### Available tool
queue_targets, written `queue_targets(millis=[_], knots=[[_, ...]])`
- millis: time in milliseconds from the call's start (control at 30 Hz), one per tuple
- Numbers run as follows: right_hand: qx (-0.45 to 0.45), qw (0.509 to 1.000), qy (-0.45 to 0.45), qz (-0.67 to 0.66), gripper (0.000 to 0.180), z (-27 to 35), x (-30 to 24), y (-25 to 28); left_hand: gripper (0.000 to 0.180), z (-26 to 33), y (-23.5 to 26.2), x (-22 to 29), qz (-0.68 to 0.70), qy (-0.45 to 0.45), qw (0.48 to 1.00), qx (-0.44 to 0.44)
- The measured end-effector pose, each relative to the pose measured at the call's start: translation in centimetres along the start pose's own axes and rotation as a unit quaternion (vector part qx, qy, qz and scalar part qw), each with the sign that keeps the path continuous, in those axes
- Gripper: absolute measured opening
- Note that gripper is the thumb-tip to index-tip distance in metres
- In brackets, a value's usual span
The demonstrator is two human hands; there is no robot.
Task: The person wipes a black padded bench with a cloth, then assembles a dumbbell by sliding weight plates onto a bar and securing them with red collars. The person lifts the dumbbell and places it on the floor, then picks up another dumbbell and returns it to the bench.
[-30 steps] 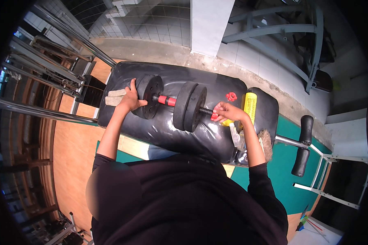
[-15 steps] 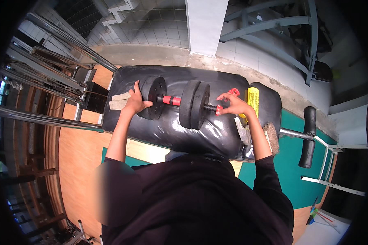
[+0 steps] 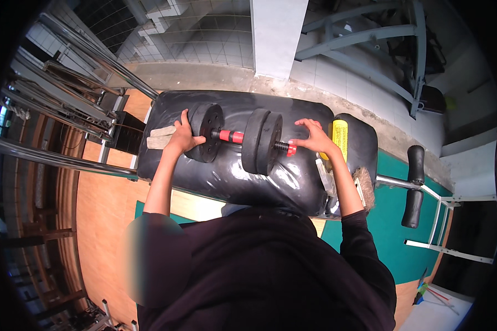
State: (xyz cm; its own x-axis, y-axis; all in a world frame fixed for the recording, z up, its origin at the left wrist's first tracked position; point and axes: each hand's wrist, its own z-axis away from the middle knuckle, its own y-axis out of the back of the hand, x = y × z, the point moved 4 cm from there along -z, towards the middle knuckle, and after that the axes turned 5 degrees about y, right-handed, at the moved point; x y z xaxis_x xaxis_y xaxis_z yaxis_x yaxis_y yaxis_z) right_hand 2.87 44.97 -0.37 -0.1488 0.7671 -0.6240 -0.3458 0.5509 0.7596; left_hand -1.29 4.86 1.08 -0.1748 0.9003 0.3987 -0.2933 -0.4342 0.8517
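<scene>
A dumbbell (image 3: 231, 135) with black weight plates and a red-and-black grip lies across a padded black bench (image 3: 204, 179). My left hand (image 3: 181, 138) grips the outer plates at its left end, thumb and fingers spread around them. At the right end, a red star-shaped nut (image 3: 292, 149) sits on the threaded bar. Close beside that nut is my right hand (image 3: 318, 138), fingers apart and curved, thumb nearest the nut; whether it touches is unclear.
Beyond my right hand stands a yellow bottle (image 3: 340, 135). A brush (image 3: 364, 187) lies by my right forearm, and a folded beige cloth (image 3: 160, 137) by my left hand. Metal rails (image 3: 66, 160) run along the left; padded rollers (image 3: 416, 165) stick out at right.
My right hand's fingers have spread and shifted slightly off the nut on the bar. A second red nut seen behind those fingers no longer shows. My left hand stays put.
</scene>
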Motion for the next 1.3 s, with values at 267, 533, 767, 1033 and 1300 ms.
queue_targets(millis=[267, 533, 767, 1033, 1300], knots=[[0.074, 0.991, -0.002, 0.112, 0.087, 0.5, -1.0, -0.9, 0.117, 0.2, -0.1, -0.1, 0.012, -0.005, 1.0, 0.009], [0.063, 0.995, -0.051, 0.064, 0.097, -0.2, -0.3, 0.3, 0.117, 0.3, -0.1, -0.2, 0.013, -0.002, 1.0, 0.011], [0.097, 0.977, -0.094, 0.168, 0.101, -1.2, 1.7, 0.5, 0.118, 0.3, 0.1, 0.1, 0.012, 0.001, 1.0, 0.002], [0.089, 0.979, -0.097, 0.153, 0.095, -1.9, 1.0, 0.0, 0.118, 0.2, 0.2, 0.3, 0.003, 0.006, 1.0, 0.0], [0.019, 0.982, -0.141, 0.127, 0.088, -2.3, 2.0, -0.9, 0.118, 0.6, 0.2, 0.8, -0.002, 0.002, 1.0, 0.013]])
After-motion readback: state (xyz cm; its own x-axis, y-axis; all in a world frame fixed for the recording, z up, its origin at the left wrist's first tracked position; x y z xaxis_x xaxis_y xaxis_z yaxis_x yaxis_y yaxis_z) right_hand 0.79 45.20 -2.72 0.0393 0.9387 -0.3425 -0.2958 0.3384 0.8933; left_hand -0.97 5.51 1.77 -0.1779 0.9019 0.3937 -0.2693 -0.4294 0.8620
